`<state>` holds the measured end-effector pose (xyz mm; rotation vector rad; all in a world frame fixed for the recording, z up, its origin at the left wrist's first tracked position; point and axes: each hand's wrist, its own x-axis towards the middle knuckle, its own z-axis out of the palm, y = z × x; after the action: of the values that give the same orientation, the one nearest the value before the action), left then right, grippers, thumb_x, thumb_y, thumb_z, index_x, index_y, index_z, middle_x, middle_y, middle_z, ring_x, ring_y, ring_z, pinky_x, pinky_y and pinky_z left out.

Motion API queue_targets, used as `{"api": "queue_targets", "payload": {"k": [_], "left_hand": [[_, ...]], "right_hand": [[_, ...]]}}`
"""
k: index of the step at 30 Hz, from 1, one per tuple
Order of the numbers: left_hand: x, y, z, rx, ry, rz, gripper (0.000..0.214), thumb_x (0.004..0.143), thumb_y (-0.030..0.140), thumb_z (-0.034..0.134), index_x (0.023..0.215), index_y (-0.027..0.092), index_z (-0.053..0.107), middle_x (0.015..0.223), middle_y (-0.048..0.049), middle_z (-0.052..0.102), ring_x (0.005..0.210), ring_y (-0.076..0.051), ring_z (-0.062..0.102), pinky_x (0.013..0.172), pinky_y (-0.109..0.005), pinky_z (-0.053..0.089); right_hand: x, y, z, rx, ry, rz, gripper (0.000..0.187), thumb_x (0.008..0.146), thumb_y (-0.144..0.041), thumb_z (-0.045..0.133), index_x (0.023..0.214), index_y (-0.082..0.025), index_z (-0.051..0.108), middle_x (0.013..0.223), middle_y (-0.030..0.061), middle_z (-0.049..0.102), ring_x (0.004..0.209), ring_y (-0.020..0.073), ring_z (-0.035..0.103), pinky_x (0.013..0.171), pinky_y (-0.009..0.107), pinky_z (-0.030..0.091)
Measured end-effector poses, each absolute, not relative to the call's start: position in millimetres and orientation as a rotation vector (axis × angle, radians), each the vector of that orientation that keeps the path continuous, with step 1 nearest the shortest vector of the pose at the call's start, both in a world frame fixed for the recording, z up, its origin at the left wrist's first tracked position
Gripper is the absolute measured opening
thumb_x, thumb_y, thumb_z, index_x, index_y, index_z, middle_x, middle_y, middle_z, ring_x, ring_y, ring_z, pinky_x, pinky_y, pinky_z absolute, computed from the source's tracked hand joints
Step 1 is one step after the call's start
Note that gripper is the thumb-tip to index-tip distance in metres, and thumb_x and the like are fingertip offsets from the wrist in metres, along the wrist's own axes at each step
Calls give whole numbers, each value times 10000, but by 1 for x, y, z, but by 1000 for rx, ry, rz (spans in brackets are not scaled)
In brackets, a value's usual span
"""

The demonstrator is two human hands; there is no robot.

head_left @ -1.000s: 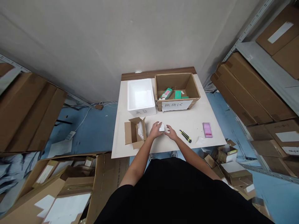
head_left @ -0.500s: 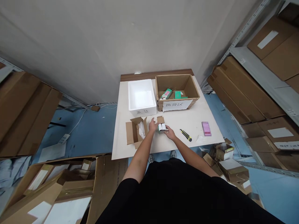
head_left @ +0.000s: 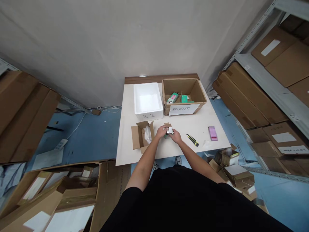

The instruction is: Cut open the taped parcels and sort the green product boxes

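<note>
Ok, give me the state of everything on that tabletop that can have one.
Small box: flaps raised, held between left hand and right hand.
Brown carton: open, flaps spread, white wrapping inside.
White bin: upright, open-topped.
Large cardboard box: open, green boxes inside.
Utility knife: lying flat; blade too small to judge.
Pink item: lying on the table, pixelated.

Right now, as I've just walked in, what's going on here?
A person stands at a table with the left hand and right hand both at a small box; the exact grip is too small to tell. An open carton sits to their left, a utility knife and a blurred pink item to their right. Behind are a white bin and a cardboard box with green boxes inside.
</note>
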<state>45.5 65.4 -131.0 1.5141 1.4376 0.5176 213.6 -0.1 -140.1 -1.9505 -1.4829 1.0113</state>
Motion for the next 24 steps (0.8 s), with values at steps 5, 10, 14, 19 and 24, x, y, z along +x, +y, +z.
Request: {"api": "queue_targets", "payload": {"k": [5, 10, 14, 19, 24], "left_hand": [[31, 58, -139, 1534, 1227, 533, 660, 769, 193, 772, 1424, 232, 702, 1727, -117, 410, 1574, -357, 422, 1313, -515, 329], [33, 49, -148, 1620, 1103, 523, 1070, 632, 283, 958, 1598, 200, 504, 1753, -204, 311, 1625, -411, 306, 1311, -545, 315], [41, 48, -152, 1629, 1101, 576, 934, 648, 251, 950, 1505, 238, 579, 1623, -160, 523, 1527, -376, 466, 1274, -541, 367], [46, 52, -153, 1609, 1173, 565, 896, 605, 195, 946, 1440, 217, 621, 1526, -152, 615, 1392, -350, 593, 1195, -501, 458], [46, 53, -151, 1631, 1200, 532, 888, 585, 154, 919, 1425, 179, 632, 1498, -162, 643, 1370, -358, 614, 1181, -480, 475]], "right_hand": [[204, 9, -138, -2109, -1487, 856, 414, 896, -360, 697, 1273, -190, 687, 1184, 152, 765, 1102, 319, 722, 935, 383, 550], [213, 10, -144, -2036, -1387, 892, 567, 953, -311, 565, 1505, -184, 531, 984, 98, 789, 993, 308, 739, 944, 390, 538], [228, 9, -147, -1895, -1374, 862, 447, 974, -281, 484, 1396, -249, 627, 1122, 60, 770, 1093, 253, 713, 1024, 392, 537], [227, 14, -138, -1987, -1543, 910, 275, 888, -273, 656, 1130, -247, 783, 1430, 104, 658, 1342, 294, 600, 1113, 439, 509], [211, 32, -120, -2292, -1701, 939, 415, 736, -335, 871, 1136, -246, 809, 1731, 78, 364, 1449, 361, 485, 1031, 405, 542]]}}
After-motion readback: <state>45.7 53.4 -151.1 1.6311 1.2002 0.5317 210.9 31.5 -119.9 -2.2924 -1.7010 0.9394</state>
